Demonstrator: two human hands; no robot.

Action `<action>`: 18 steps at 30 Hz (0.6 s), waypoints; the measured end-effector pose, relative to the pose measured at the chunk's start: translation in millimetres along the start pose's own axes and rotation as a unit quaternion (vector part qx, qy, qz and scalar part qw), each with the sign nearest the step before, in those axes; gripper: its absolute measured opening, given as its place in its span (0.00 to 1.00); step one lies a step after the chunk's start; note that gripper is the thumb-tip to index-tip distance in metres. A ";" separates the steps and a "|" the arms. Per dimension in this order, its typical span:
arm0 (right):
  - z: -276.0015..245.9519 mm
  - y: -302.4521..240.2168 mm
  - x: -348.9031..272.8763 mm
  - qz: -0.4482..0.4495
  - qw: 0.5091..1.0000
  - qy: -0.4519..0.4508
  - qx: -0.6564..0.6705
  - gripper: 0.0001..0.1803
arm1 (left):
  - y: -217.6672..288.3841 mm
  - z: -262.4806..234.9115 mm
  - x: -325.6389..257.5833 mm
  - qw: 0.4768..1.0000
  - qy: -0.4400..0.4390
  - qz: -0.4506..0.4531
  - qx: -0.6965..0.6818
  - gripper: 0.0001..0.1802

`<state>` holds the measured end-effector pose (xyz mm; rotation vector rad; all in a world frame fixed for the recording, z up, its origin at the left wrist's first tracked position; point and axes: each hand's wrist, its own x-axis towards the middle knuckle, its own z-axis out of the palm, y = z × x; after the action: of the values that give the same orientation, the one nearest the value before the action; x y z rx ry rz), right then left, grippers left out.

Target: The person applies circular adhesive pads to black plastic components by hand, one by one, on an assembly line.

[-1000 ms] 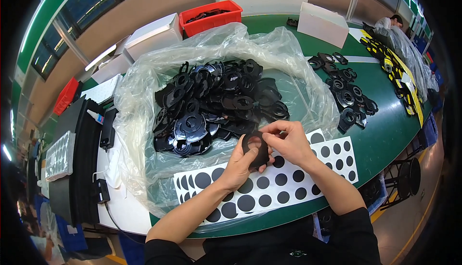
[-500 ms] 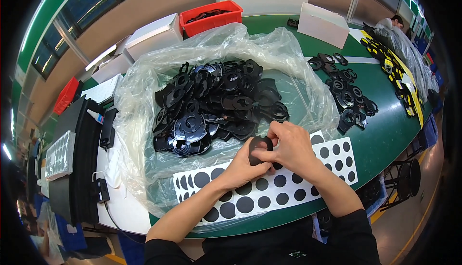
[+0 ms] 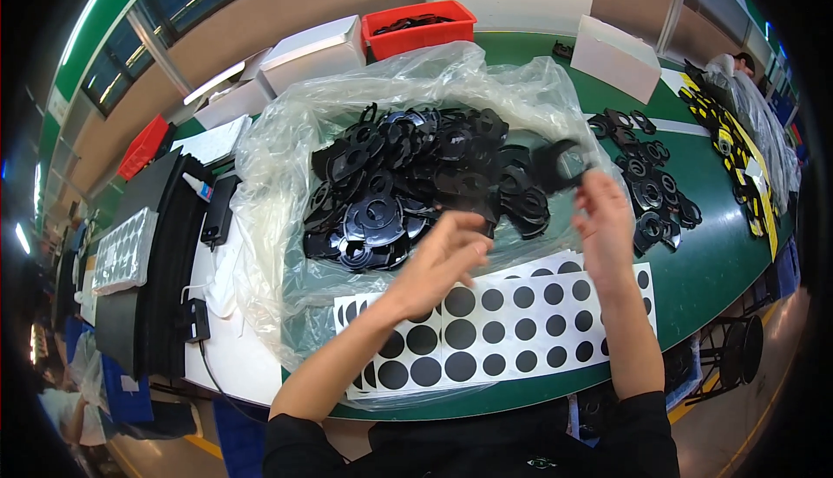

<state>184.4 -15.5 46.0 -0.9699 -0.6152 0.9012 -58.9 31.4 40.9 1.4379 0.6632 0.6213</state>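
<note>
My right hand (image 3: 603,222) is raised at the right side of the clear plastic bag (image 3: 282,183). Its fingers pinch a thin black ring-shaped plastic part (image 3: 548,168), blurred by motion. My left hand (image 3: 445,257) is beside the front edge of a heap of similar black parts (image 3: 377,213) on the bag. Its fingers are apart, with the fingertips near a black part's edge; whether they touch it is unclear. Below both hands lie white sheets (image 3: 477,379) of round black stickers (image 3: 493,332), overlapping and partly hidden by my forearms.
More black parts (image 3: 646,192) lie on the green table (image 3: 694,257) to the right. A red bin (image 3: 419,18) and white boxes (image 3: 314,55) line the far side. At left are black foam sheets (image 3: 156,278) and a black power adapter (image 3: 220,209). Another person sits far right.
My hands were together over the stickers, holding a black part. They have separated: the right carried a part up and right, the left moved towards the heap. The whole view has shifted slightly.
</note>
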 end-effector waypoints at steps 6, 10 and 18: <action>-1.4 -10.3 7.8 -0.006 0.980 0.147 0.135 0.12 | 31.6 -34.5 -5.6 0.675 0.320 0.032 0.664 0.27; 26.2 6.4 -20.1 -0.070 0.939 -0.235 -0.241 0.13 | 17.7 -45.1 -6.3 0.665 0.302 -0.067 0.680 0.32; 46.7 26.9 -87.2 -0.165 0.668 -0.515 -0.511 0.18 | 29.5 -50.0 -10.4 0.739 0.269 -0.027 0.617 0.29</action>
<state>94.1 -63.4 38.3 -1.1747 -2.3962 0.6638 -102.4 58.9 69.7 2.4595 1.7972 0.5431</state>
